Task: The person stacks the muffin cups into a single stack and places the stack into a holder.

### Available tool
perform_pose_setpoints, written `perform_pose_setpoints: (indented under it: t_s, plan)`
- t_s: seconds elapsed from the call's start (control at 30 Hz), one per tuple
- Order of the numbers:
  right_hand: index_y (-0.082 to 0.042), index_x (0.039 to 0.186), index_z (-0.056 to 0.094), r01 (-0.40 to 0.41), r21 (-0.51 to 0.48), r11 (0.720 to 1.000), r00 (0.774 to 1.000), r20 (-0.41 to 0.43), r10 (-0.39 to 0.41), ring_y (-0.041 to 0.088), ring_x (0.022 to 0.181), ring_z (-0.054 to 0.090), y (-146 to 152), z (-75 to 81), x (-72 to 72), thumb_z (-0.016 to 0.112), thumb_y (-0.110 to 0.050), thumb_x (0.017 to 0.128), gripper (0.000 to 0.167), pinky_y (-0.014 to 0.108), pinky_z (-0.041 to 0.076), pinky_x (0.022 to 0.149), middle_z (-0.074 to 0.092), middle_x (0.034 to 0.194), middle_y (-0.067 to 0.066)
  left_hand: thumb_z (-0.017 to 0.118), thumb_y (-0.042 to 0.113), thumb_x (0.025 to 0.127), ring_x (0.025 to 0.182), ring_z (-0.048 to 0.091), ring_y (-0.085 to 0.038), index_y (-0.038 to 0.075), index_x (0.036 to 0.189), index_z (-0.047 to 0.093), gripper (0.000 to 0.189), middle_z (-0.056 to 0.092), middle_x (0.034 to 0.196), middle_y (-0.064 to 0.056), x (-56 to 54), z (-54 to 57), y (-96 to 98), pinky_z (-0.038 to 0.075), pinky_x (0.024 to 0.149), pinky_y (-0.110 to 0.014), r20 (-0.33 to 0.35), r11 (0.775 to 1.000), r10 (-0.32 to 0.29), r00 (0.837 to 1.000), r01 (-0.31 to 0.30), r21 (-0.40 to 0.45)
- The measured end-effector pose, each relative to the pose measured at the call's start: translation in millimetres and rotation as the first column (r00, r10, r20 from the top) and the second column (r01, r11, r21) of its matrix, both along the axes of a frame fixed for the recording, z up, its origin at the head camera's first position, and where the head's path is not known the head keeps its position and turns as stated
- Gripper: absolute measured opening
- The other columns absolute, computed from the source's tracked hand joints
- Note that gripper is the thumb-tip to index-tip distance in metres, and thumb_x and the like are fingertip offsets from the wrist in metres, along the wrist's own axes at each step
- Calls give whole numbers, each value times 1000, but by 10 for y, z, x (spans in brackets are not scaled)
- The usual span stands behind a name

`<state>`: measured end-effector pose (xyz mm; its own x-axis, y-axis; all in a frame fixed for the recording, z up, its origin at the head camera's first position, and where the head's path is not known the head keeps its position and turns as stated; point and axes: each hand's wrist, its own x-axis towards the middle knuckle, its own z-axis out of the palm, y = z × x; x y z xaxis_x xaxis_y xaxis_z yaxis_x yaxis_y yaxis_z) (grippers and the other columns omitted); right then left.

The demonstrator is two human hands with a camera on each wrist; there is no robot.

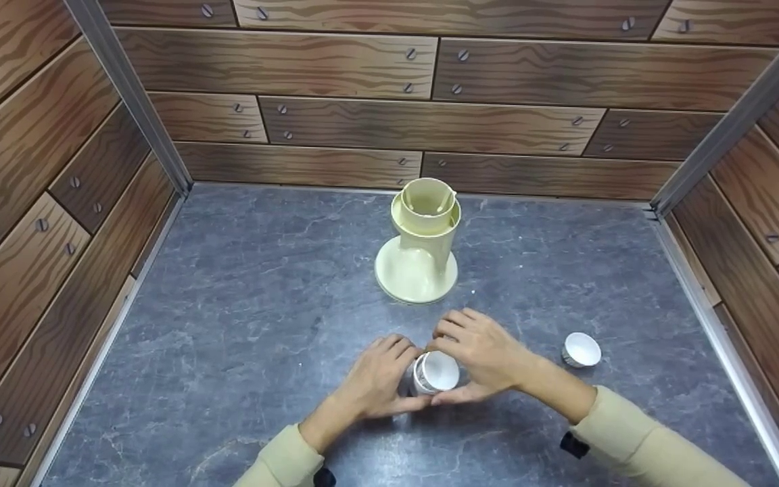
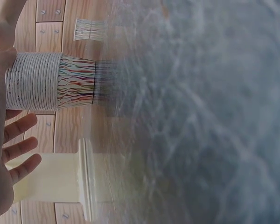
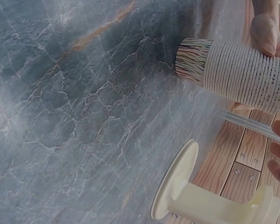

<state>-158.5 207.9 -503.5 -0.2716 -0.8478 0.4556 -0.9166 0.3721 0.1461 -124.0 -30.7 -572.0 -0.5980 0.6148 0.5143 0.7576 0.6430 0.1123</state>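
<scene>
A tall stack of paper cups [image 2: 35, 81] stands upright on the bench [image 1: 227, 325] between the person's two hands. The left hand [image 1: 377, 377] curves partly open around the near left side of the stack near its upper end, thumb and forefinger against it and the other fingers spread loose. The right hand [image 1: 484, 355] is half open, its thumb and forefinger bent round the rim of the top cup [image 1: 441, 372], which sits a little proud of the cups beneath and off toward the right hand.

The lowest cup shows its side print: wavy lines in red, green, purple and black on white. Higher up only the close-packed rims show, with specks of dark print too small to read.

To the right of the right hand, just beyond its forearm, a single cup [image 1: 581, 350] stands mouth up, with similar wavy lines round its side. Straight ahead of both hands, apart from them, stands a pale yellow stand [image 1: 417, 274] with a round foot, a thick column and a round open top. Farther ahead rises a wall [image 1: 335, 122] patterned as wooden planks and screws.
</scene>
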Motion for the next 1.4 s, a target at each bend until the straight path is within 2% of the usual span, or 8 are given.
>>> perform_pose_setpoints:
  t_s: [0.23,0.43,0.73,1.07,1.2,1.4]
  plan:
    - [-19,106,72,-5,6,1000,1000,-7,5,16,93,62,10,-36,2,63,-79,85,64,32,52,78,67,99,-2,78,68,79,107,64,-14,18,116,67,63,69,108,4,3,3,3,56,93,-30,-3,1000,-3,1000,3,0]
    - [-19,106,72,16,17,1000,1000,-16,-16,16,94,61,12,-48,16,63,-80,84,66,32,53,78,67,100,-2,78,67,79,107,64,-14,18,116,67,63,69,108,4,1,6,5,56,92,-30,-3,1000,-5,1000,5,-1]
    - [-18,106,73,36,7,999,998,-52,-35,18,93,61,27,-144,24,58,-81,86,68,32,51,76,66,99,-1,78,66,79,108,64,-14,18,118,68,62,68,108,4,4,1,3,57,92,-30,4,1000,-6,1000,6,7]
    - [-17,115,72,49,22,999,999,-19,-49,19,97,62,52,-168,44,61,-79,86,69,35,52,79,67,102,-1,78,68,79,106,64,-14,18,119,68,65,69,108,4,-1,13,1,56,91,-30,10,1000,-10,1000,10,3]
    - [-16,118,72,33,-1,999,999,-17,-33,19,98,63,94,-172,29,61,-78,87,70,35,53,79,67,103,-1,77,70,80,105,64,-14,17,118,68,66,69,108,3,-18,21,-3,57,92,-28,-5,1000,-28,1000,28,5]
    - [-17,124,71,65,21,998,998,22,-65,20,101,63,199,-166,41,63,-78,86,73,35,52,79,67,106,0,74,72,82,106,64,-13,17,117,68,66,70,110,3,-47,46,-14,57,93,-27,3,998,-59,998,59,1]
